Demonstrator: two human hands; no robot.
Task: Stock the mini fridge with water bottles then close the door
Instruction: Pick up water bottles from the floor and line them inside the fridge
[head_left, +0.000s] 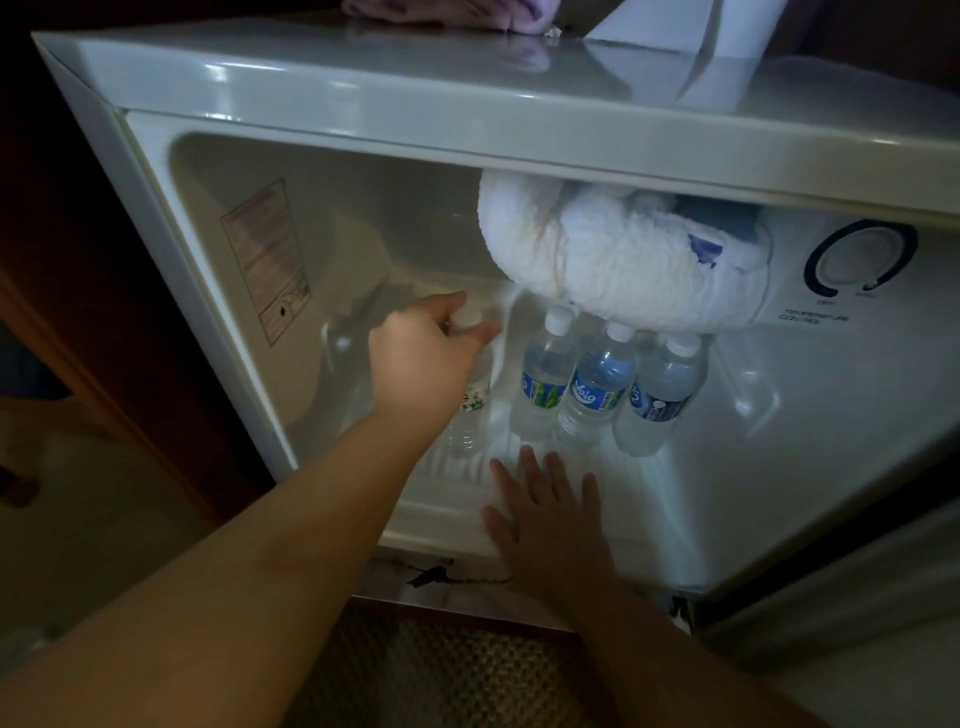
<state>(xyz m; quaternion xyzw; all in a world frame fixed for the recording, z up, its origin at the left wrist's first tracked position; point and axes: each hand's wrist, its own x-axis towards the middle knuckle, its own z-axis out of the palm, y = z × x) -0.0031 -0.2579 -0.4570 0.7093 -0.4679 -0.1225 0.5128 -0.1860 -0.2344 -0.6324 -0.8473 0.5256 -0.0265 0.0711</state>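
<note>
We grip bottle (470, 400) by cap, left hand (426, 353), upright on fridge (156, 218) floor beside three bottles (597, 389). Right hand (550, 514) flat, fingers straight. Risk: careless release topples neighbours; frost lump (613, 260) crowds caps.

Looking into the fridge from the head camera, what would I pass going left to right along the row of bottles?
Left hand gripping the cap of a clear bottle → green-labelled bottle → blue-labelled bottle → purple-labelled bottle.
</note>
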